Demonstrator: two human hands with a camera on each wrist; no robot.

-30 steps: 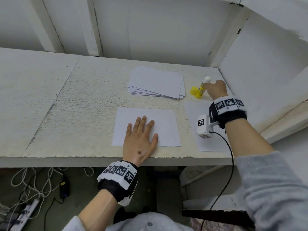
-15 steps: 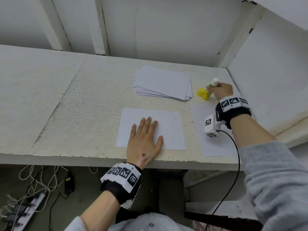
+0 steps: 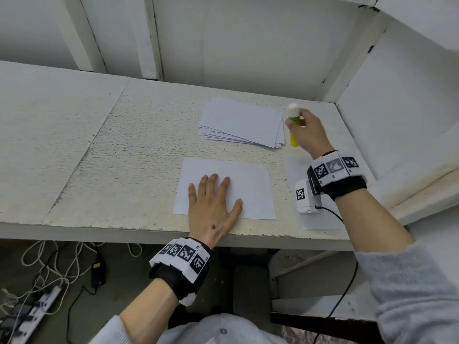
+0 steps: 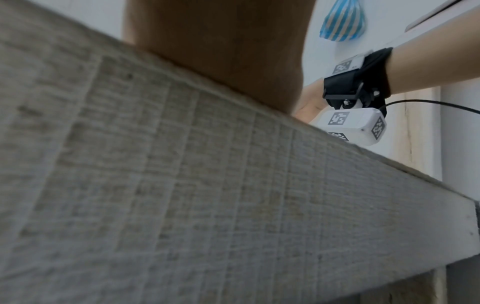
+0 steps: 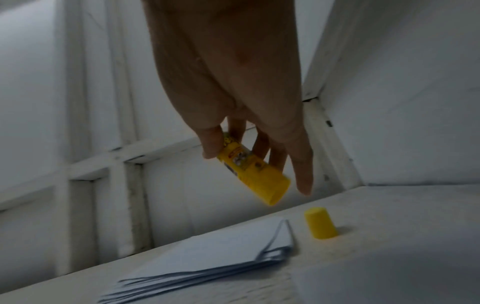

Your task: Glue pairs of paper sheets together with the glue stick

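The glue stick [image 5: 250, 166] is off the bench, pinched between the thumb and fingers of the right hand [image 3: 308, 131] near the far right corner, its long axis tilted, white glue tip up and yellow base down. Its cap [image 5: 320, 223] stands on the bench below, just beside the stack of sheets [image 3: 242, 121]. The sheet [image 3: 244, 184] to be glued lies at the near edge, nearer the person and to the left of the stick, pinned under the flat, spread left hand [image 3: 212, 211]. To reach the sheet, the stick probably has to come back leftward and tip over. Another sheet [image 3: 320, 220] lies under the right wrist.
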